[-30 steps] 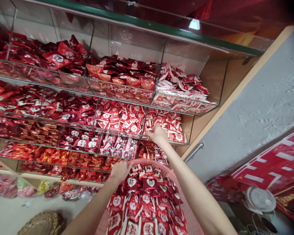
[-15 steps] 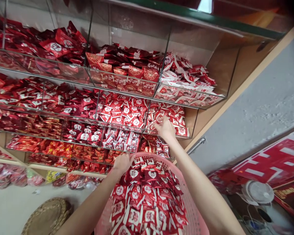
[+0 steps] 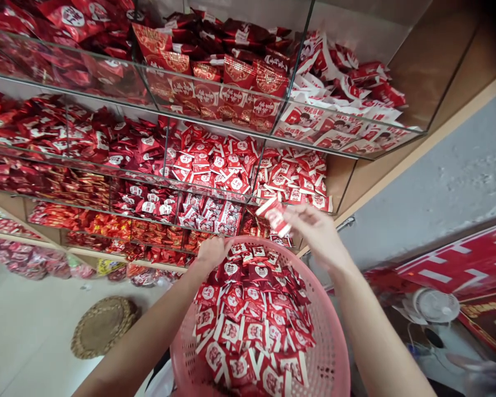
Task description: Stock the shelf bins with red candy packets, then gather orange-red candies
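Note:
My left hand (image 3: 212, 252) is closed over the far left rim of a pink plastic basket (image 3: 328, 353). Inside the basket lie many small red and white wrapped packets (image 3: 254, 331), several of them dark red near the far side. Above the basket's far right rim, my right hand (image 3: 316, 231) pinches one red-and-white packet (image 3: 275, 216) between thumb and fingers. Just behind that packet is a shelf compartment of similar red-and-white packets (image 3: 293, 176).
Tiered shelves with clear dividers (image 3: 215, 132) hold red packets in many compartments. A grey wall (image 3: 458, 160) borders them on the right. A woven stool (image 3: 103, 326) stands on the floor at left, and a white fan (image 3: 436, 305) is at lower right.
My right hand has come out of the lower right compartment, back toward the basket, with a packet in its fingers. My left hand still grips the rim. The view has shifted closer to the shelves.

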Tool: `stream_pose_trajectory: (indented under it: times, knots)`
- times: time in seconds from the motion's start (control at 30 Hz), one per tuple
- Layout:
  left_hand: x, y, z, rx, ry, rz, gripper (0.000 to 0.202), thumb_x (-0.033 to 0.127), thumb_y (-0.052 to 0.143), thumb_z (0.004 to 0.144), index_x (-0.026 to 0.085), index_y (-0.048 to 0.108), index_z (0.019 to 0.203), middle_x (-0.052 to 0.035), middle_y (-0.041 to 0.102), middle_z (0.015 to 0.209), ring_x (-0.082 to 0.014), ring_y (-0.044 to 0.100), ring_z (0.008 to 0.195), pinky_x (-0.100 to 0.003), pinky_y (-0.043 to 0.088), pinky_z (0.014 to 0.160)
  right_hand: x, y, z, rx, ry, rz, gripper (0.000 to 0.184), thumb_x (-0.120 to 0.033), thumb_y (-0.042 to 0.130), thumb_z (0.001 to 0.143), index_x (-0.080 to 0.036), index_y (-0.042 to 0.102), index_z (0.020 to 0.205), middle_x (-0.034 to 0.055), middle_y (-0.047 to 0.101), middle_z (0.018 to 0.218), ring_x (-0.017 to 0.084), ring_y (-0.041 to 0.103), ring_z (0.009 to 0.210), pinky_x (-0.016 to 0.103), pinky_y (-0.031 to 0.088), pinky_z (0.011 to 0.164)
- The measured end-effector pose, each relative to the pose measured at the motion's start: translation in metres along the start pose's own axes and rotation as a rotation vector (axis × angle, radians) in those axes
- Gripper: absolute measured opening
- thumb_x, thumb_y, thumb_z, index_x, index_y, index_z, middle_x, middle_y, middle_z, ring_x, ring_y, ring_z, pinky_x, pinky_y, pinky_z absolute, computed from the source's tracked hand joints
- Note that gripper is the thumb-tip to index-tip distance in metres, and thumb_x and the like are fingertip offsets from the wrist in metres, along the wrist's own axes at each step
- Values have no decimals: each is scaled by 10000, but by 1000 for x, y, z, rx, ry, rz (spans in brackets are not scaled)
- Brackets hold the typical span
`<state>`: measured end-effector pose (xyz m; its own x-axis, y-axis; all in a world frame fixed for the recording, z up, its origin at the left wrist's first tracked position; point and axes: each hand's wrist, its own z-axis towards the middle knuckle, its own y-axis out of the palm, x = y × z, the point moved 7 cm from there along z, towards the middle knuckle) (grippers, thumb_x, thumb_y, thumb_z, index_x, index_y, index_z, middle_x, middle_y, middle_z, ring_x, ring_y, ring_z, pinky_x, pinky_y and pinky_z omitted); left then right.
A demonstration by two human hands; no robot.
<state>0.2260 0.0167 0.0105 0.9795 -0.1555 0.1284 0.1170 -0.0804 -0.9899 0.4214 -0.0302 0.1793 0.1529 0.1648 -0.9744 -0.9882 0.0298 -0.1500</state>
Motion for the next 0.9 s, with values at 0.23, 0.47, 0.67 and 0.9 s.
stream_pose_trajectory:
  times: [0.23,0.47,0.67,0.9]
  knots:
    - [1,0,-1,32,3,31,625,541,120,864,97,532,1018,-149,628,841,-278,606,815,-349,453,666,106,104,-108,-571,272,9,202,-345,634,692,-165,558,744,-13,572,699,83,499,602,211,399,552]
    - [2,-2,-2,14,0,56,611,535,115,868,103,520,1017,-143,627,832,-262,607,818,-333,450,662,152,131,-156,-668,383,-201,183,-328,600,706,-162,551,763,-43,516,596,67,459,500,171,316,444]
    - [1,-4,-1,9,-2,43,632,541,95,865,109,530,1020,-144,632,853,-263,609,825,-342,449,673,144,141,-167,-678,171,-564,66,-249,569,706,-204,576,755,-39,594,688,89,495,601,182,319,532]
    - [0,-6,-1,23,16,10,605,513,122,874,98,542,1008,-156,636,846,-268,612,815,-347,450,667,140,143,-169,-745,126,-768,136,-325,584,713,-245,627,815,2,629,876,173,568,826,223,368,683]
